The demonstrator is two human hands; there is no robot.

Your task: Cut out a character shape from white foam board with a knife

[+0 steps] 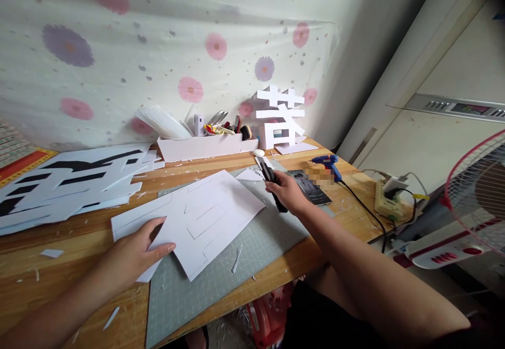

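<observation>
A white board (215, 215) with thin cut or drawn lines lies tilted across a grey-green cutting mat (272, 246). My left hand (136, 252) grips its near left edge, thumb and fingers curled around a corner. My right hand (290, 194) is closed around a black utility knife (279, 203), held over the mat beyond the board's right edge. A twisted white offcut (237, 258) rests on the mat. White scraps (251, 174) lie near the knife's far end.
Black-and-white cut sheets (71, 181) are stacked at left. A white tool box (199, 147) and a standing white character (281, 117) line the back. At right are a phone-like dark panel (310, 187), a blue glue gun (330, 166), a power strip (386, 202) and a fan (481, 191).
</observation>
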